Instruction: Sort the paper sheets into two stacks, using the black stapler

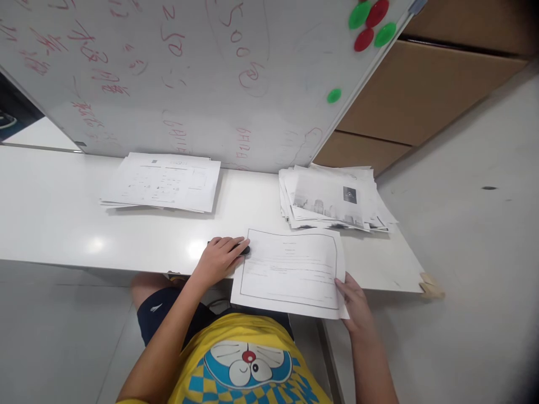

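A white printed sheet [290, 269] with a thin dark border spans the front edge of the desk, its near part hanging over my lap. My right hand [352, 297] pinches its right edge, thumb on top. At the sheet's upper left edge, my left hand [221, 259] is closed over what looks like a black stapler [245, 250]. Fingers cover most of that tool, and only its rounded dark end shows clearly beside the paper. Whether more sheets lie under the top one, I cannot tell.
A neat paper stack [168, 182] lies at the left on the white desk [50, 213]. An untidier pile [332, 196] sits at the right. Behind them stands a whiteboard [286, 73] with red writing and round magnets [334, 95]. Cardboard boxes [379, 95] are behind it.
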The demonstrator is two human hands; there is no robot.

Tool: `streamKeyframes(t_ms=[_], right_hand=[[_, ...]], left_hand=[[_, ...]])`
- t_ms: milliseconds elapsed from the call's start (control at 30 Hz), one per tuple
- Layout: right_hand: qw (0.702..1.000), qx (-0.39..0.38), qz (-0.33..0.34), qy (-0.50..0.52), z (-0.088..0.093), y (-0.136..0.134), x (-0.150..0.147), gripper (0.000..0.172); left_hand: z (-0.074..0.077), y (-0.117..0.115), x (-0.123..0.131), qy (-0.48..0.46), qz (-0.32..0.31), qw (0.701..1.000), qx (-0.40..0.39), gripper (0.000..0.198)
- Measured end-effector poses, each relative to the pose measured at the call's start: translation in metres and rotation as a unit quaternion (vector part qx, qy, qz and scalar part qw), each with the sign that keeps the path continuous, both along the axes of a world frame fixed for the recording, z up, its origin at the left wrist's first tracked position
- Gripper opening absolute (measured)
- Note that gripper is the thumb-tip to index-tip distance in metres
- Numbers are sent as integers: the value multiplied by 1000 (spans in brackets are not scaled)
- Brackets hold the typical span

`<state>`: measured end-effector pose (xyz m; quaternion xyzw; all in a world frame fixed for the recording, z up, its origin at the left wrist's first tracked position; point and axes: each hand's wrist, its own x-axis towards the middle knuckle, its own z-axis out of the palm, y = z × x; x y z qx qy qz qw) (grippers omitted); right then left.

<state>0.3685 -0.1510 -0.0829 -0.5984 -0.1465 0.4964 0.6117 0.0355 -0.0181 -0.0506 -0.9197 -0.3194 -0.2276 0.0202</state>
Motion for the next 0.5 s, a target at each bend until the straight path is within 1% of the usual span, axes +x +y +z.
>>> streamKeyframes(t_ms=[167,300,500], right_hand=[[1000,-4,10,-26,1,0,1,47],[999,-3,20,-31,0,-1,3,44],[999,-9,1,-46,2,1,0,46]], left_hand=[[-3,2,1,12,13,1000,-4,31],[-3,2,2,21,17,1000,-7,30],[-2,2,4,24,24,999,-7,31]])
